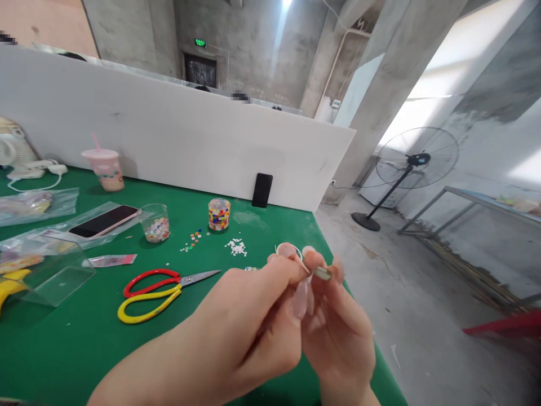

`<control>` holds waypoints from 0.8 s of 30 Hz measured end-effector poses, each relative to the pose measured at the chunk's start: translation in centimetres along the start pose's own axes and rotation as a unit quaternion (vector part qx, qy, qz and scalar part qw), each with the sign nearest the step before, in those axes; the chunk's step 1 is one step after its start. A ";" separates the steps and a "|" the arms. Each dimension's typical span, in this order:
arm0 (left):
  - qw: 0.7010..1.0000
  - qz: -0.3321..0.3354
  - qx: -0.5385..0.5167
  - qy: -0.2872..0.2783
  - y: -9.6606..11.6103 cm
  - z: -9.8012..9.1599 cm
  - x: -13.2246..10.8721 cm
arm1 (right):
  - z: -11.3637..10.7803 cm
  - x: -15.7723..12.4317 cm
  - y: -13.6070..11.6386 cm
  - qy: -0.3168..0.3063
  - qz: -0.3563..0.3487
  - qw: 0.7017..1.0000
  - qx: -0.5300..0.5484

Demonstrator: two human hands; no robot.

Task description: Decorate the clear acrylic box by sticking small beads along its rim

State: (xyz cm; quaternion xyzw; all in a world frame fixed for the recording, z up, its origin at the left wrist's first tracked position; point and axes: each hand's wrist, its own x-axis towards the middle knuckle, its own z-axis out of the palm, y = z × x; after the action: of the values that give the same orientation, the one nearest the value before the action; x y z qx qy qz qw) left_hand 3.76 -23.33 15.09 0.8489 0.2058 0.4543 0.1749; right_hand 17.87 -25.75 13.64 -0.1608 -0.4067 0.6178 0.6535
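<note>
My left hand (pixel 253 321) and my right hand (pixel 344 332) meet above the right side of the green table. The left fingers are closed in a pinch, and a thin white curved strip (pixel 299 252) loops out by their tips. Between the right thumb and fingers sits a small pale-green flat piece (pixel 323 273), its kind unclear. Fingers hide part of both. Left of the hands lie scissors (pixel 171 285) with one red and one yellow handle. Behind them stand a round container covered in coloured tiles (pixel 219 215) and a pile of small white pieces (pixel 236 246).
A clear cup of small pieces (pixel 155 226), loose coloured tiles (pixel 195 239) and a phone (pixel 105 220) are to the left. A pink drink cup (pixel 104 169) stands behind. Another phone (pixel 262 190) leans on the white partition (pixel 190 135). The table's right edge is close by.
</note>
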 end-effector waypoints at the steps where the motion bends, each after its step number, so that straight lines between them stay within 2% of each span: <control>1: 1.000 -0.004 -0.013 0.001 0.0 -0.1 0.1 | 0.0 0.0 -0.1 -0.006 -0.003 1.000 0.001; 5: 0.997 -0.024 -0.071 -0.014 0.4 -0.5 0.7 | 0.0 -0.3 -0.3 -0.022 -0.014 1.000 0.014; 13: 0.977 -0.069 -0.197 -0.039 0.8 -0.8 1.0 | 0.2 -1.0 -0.4 0.015 -0.031 0.999 -0.009; 16: 0.975 -0.086 -0.204 -0.037 0.5 -1.1 1.1 | -0.1 -0.6 -0.5 0.061 -0.047 0.996 -0.048; 18: 0.981 -0.111 -0.155 -0.042 -0.4 -1.6 1.7 | -0.5 -0.3 -0.7 0.102 -0.075 0.989 -0.072; 20: 0.983 -0.154 -0.050 -0.088 -2.6 -2.4 2.6 | -0.9 0.1 -1.0 0.136 -0.104 0.981 -0.089; 21: 0.976 -0.171 0.012 -0.134 -4.0 -2.7 3.1 | -1.1 0.3 -1.2 0.148 -0.116 0.977 -0.098; 22: 0.954 -0.210 0.064 -0.203 -5.8 -2.9 3.5 | -1.3 0.5 -1.4 0.158 -0.127 0.974 -0.106; 23: 0.920 -0.259 0.098 -0.279 -7.6 -2.9 3.9 | -1.4 0.6 -1.7 0.165 -0.138 0.970 -0.113; 24: 0.899 -0.280 0.107 -0.318 -9.5 -2.7 4.2 | -1.4 0.7 -1.8 0.170 -0.150 0.966 -0.121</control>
State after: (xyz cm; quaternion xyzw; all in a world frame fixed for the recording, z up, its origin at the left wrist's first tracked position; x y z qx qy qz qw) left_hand 1.73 -12.77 14.85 0.8690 0.4158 0.0673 0.2597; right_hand 20.10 -25.04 14.28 -0.2788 -0.3806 0.4224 0.7739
